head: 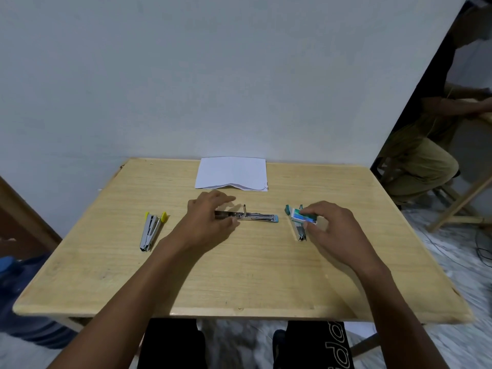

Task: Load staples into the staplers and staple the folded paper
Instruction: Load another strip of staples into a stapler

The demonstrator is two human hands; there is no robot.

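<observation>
Both forearms extended forward; left hand (pixel 210 219) curled, pinching; right hand (pixel 330 227) palm-down, fingertips pinching.

Plain room (kind unclear): wooden table (pixel 239 275), blank wall (pixel 186 75)

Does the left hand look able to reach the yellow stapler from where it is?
Probably yes. The yellow stapler lies left of the left hand, with only bare table between. But that hand grips the opened blue stapler and would have to release it first.
</observation>
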